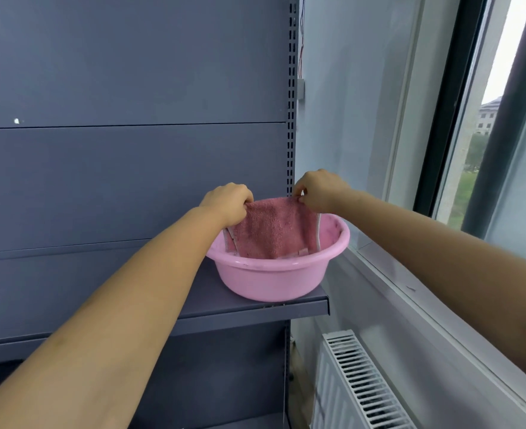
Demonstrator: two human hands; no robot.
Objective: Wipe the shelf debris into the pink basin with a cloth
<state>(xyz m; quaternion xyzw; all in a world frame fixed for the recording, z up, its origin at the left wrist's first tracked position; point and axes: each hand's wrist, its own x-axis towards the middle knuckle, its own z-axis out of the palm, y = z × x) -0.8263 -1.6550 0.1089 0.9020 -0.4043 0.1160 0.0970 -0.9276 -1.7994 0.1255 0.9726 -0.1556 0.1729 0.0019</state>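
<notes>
A pink plastic basin (274,280) stands at the right end of a grey metal shelf (255,308). Over it hangs a dusty-pink cloth (275,230) with a pale edge, its lower part dipping inside the basin. My left hand (227,202) pinches the cloth's top left corner. My right hand (319,190) pinches the top right corner, so the cloth is stretched flat between them. A few dark specks lie on the shelf lip under the basin.
The shelf's grey back panel (131,165) rises behind, with a slotted upright (292,88) at its right edge. A window (487,119) and sill are on the right, a white radiator (357,382) below. A lower shelf shows at the bottom.
</notes>
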